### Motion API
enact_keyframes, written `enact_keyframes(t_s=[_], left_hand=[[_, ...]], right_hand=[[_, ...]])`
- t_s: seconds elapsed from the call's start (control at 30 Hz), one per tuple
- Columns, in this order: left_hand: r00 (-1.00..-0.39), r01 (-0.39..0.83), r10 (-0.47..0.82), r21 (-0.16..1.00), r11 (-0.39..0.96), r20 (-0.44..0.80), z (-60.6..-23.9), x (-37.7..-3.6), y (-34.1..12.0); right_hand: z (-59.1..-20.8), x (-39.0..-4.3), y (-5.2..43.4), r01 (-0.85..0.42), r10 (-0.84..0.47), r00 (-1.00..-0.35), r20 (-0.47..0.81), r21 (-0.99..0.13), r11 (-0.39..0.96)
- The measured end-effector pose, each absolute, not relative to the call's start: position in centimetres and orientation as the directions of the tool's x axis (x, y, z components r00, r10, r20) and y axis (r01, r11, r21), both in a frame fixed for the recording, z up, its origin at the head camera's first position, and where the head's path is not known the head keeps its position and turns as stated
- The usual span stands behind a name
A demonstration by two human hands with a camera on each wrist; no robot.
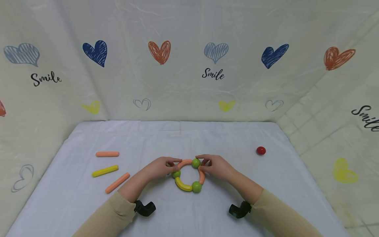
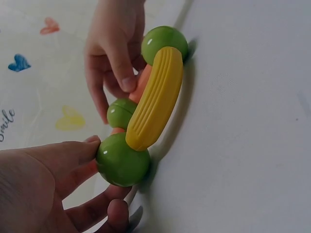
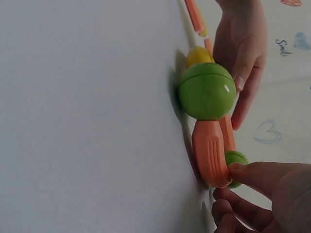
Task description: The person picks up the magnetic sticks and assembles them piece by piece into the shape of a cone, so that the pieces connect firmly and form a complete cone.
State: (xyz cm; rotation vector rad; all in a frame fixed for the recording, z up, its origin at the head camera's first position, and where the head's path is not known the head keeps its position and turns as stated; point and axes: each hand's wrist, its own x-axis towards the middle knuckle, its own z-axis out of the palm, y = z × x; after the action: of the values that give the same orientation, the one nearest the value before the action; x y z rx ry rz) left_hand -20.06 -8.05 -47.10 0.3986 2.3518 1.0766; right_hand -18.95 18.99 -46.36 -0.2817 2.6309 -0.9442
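Three green balls and three curved rods form a ring on the table. My left hand (image 1: 160, 167) pinches the left green ball (image 2: 123, 160) between thumb and fingers; a curved orange rod (image 1: 185, 162) runs from there to the far green ball (image 1: 196, 163). My right hand (image 1: 219, 168) holds the other curved orange rod (image 3: 211, 153) near its far end, index finger by the far ball. That rod reaches the near green ball (image 1: 196, 187). A curved yellow rod (image 2: 158, 99) joins the near and left balls.
Left of the ring lie straight rods: an orange one (image 1: 107, 154), a yellow one (image 1: 105, 171) and another orange one (image 1: 117, 183) close to the left forearm. A red ball (image 1: 261, 150) sits at the far right of the white-covered table (image 1: 189, 220). Heart-printed cloth (image 1: 183, 89) hangs behind.
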Motion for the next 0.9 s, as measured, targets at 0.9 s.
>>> enact_keyframes(t_s=[0.9], left_hand=[[-0.893, -0.007, 0.322, 0.727, 0.687, -0.313, -46.8, -18.1, -7.3]], right_hand=[[-46.5, -23.8, 17.5, -0.115, -0.395, -0.88, -0.263, -0.689, 0.715]])
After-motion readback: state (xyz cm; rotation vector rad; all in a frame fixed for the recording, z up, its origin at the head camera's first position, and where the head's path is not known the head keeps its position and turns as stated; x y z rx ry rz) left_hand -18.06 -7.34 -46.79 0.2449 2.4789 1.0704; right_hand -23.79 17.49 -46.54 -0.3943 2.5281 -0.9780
